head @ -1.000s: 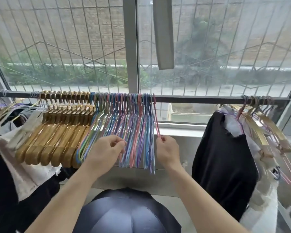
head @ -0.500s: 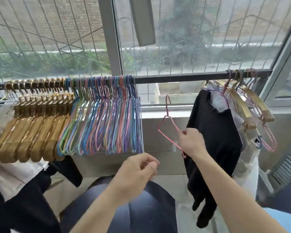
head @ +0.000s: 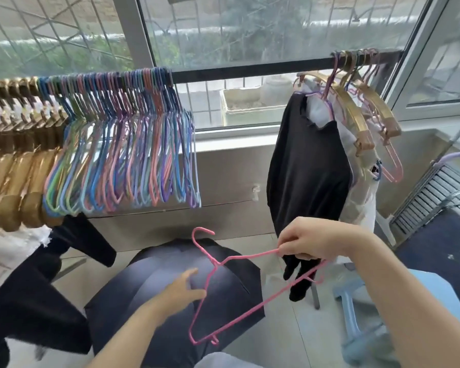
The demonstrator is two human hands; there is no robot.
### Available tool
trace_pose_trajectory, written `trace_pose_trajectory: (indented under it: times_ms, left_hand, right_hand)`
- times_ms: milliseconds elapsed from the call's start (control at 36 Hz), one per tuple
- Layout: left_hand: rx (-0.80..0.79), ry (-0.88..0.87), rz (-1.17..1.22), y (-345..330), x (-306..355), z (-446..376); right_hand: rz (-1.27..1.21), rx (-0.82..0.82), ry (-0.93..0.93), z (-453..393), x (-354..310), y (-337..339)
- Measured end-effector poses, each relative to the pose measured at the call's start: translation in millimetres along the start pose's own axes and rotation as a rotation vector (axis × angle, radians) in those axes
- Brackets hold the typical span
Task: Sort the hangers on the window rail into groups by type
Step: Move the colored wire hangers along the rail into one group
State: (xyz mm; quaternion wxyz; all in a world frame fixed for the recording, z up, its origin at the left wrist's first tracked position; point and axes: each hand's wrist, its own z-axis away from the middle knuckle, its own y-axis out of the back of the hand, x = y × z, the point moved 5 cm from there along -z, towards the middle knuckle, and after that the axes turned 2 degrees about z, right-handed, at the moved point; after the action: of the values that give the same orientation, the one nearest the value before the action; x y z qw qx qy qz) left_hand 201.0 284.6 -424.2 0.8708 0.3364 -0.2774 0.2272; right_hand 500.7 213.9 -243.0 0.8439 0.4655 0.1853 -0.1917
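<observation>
Pink wire hanger was off the rail, held low over the dark umbrella, tilted with its hook up and away from the grip. Right hand pinched one sloping shoulder wire near its outer end, fingers closed around it. Left hand sat on the opposite side, fingers loosely spread by the other shoulder wire; blurred, so couldn't tell if it touched the wire or just hovered beside it

Up and away from the grip: window rail, bare in the middle. Up-left of the grip hung the packed bunch of coloured wire hangers, with gold hangers beyond them. Up-right of the grip hung a mixed cluster: a black garment and more gold and pink hangers

Judgement: this hanger belongs with the coloured wire bunch. To do it well, steady the free shoulder with the left hand, turn the hook square to the rail, and land it at the near end of the bunch so it doesn't snag the neighbours

Hard to read: the gold group ran out of frame, so no count. Hooks in the mixed cluster overlapped, types unclear. Garments there hid whatever carried them. Lower hanger tip merged with the umbrella edge
</observation>
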Motion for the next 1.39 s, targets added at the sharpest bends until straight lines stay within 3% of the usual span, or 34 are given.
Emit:
trace_pose_trajectory:
  times_ms: [83,278,389,444,500,583,639,694,778,889,1000,1056,1111,1167,1278,1389]
  left_hand:
    - [-0.116,-0.018,0.043,-2,-19,13]
    - [-0.058,0.044,0.046,37,-93,53]
    - [-0.158,0.013,0.289,50,-93,90]
    - [-0.153,-0.048,0.531,55,-72,109]
    - [-0.132,-0.105,0.626,54,-42,123]
    - [-0.113,-0.144,0.484,40,3,130]
    - [-0.065,-0.169,0.251,29,32,126]
    - [0.036,-0.174,0.119,23,60,117]
    - [0.205,-0.207,0.033,12,100,104]
    - [0.477,-0.447,-0.243,-4,151,106]
    - [0.387,-0.689,-0.192,-22,209,115]
    - [0.195,-0.69,-0.074,-25,232,119]
    - [0.112,-0.752,-0.071,-19,244,133]
    - [0.153,-0.814,-0.136,-6,248,150]
    - [0.4,-0.87,-0.055,39,238,165]
    - [0.592,-0.792,0.03,78,222,157]
  right_hand:
    - [-0.062,0.003,0.009,-14,11,-10]
    - [-0.324,-0.019,-0.068,-51,72,-46]
    - [-0.332,0.046,-0.116,-76,78,-61]
    - [-0.278,0.149,-0.15,-92,76,-74]
    - [-0.17,0.216,-0.214,-109,84,-97]
    - [-0.197,0.214,-0.344,-120,96,-135]
    - [-0.457,0.174,-0.37,-103,69,-141]
    - [-0.808,0.031,-0.384,-87,34,-142]
    - [-1.107,-0.022,-0.288,-65,-1,-126]
    - [-1.128,0.067,-0.148,-58,-44,-79]
    - [-1.149,0.382,-0.173,-37,-52,-11]
    - [-1.083,0.49,-0.181,-27,-49,14]
    - [-1.004,0.533,-0.165,-12,-49,32]
    - [-0.947,0.529,-0.129,2,-47,45]
    - [-0.934,0.566,-0.083,16,-38,68]
    - [-0.874,0.625,-0.017,10,-40,93]
